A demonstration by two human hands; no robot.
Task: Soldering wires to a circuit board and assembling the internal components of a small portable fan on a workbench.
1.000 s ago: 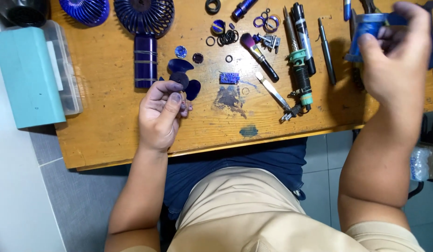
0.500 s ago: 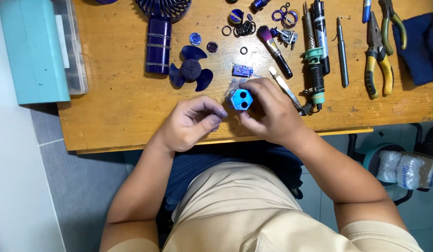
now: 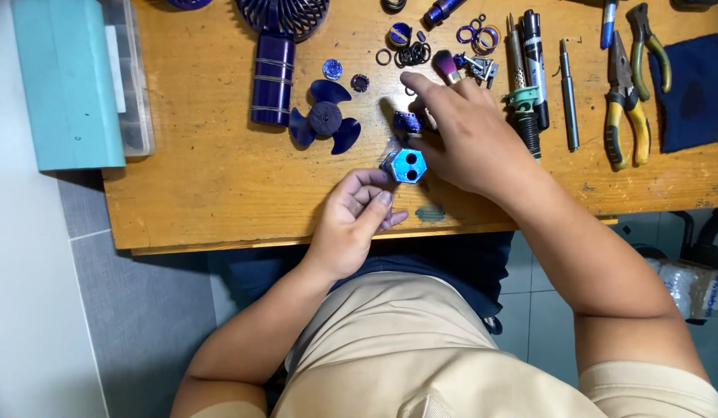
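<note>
The left hand (image 3: pixel 351 224) pinches a blue hexagonal part (image 3: pixel 406 166) at the bench (image 3: pixel 204 186) edge, the right hand (image 3: pixel 467 131) reaches open-fingered over a small blue piece (image 3: pixel 406 121) — fan blade (image 3: pixel 325 124) and handle (image 3: pixel 273 80) lie apart, seemingly unassembled.

Your wooden desk (image 3: pixel 212 186) carries a teal box (image 3: pixel 65 77) at its left edge, with a dark blue fan handle (image 3: pixel 272 77) and a loose fan blade (image 3: pixel 325 124) near the middle. To the right lie a screwdriver (image 3: pixel 568 97), yellow-handled pliers (image 3: pixel 626 101) and a dark blue cloth (image 3: pixel 695 85).
</note>
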